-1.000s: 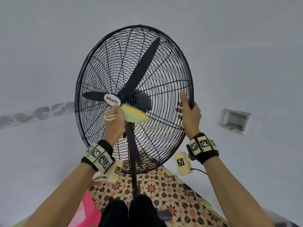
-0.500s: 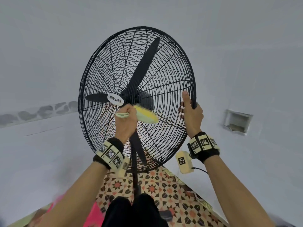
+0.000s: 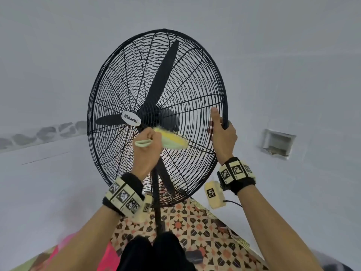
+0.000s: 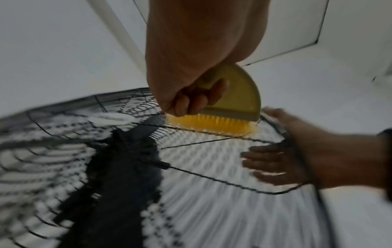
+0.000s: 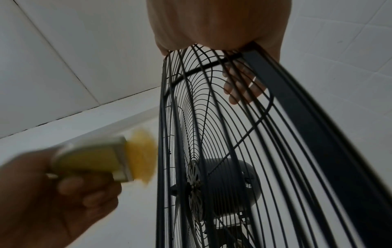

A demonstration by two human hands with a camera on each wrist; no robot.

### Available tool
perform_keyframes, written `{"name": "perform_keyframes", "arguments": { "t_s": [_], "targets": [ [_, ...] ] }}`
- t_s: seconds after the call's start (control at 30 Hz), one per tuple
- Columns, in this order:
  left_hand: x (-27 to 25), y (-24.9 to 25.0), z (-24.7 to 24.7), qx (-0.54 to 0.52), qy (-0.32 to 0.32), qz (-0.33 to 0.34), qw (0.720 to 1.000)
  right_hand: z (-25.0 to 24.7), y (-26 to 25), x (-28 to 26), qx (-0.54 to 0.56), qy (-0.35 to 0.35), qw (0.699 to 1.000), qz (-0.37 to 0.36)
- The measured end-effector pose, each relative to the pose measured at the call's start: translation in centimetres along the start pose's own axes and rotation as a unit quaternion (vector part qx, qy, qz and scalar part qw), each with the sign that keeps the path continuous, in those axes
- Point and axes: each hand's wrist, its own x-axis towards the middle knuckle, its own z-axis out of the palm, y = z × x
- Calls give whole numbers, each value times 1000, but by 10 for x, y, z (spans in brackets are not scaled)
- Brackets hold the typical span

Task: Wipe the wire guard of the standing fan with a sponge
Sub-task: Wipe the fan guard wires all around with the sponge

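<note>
Head view: left hand [image 3: 147, 151] gripping yellow-bristled brush [image 3: 172, 140] against wire guard [image 3: 195, 106], right of the hub; right hand [image 3: 222, 135] clasping the guard's right rim.
Left wrist: bristles [image 4: 212, 123] touching wires, rim just beyond.
Right wrist: fingers [image 5: 239, 87] curled behind the wires; white wall [image 5: 63, 50] beyond.

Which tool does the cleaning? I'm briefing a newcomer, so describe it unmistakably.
Find the big black fan guard. Below its white Mikachi badge, the left hand holds a brush against the wires. It alone is yellow, with bristles and a pale green back.
</note>
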Motion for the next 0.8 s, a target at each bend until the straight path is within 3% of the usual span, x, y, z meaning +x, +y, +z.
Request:
{"name": "perform_keyframes", "arguments": {
  "t_s": [0.1, 0.3, 0.5, 0.57, 0.7, 0.8],
  "targets": [
    [-23, 8, 25, 7, -61, 54, 997, 4, -1, 0, -4, 5, 1000, -3],
    [0, -10, 4, -5, 58, 35, 998, -1, 2, 1, -4, 1, 1000, -4],
    [-54, 23, 46, -41, -54, 132, 989, 4, -3, -1, 1, 4, 1000, -8],
    [-59, 18, 54, -59, -33, 104, 992, 3, -3, 1, -2, 2, 1000, -11],
    [-32, -4, 22, -75, 59, 30, 995, -2, 2, 1, -9, -8, 1000, -26],
    [-35, 4, 19, -66, 25, 55, 996, 0, 1, 0, -2, -5, 1000, -27]
  ]
}}
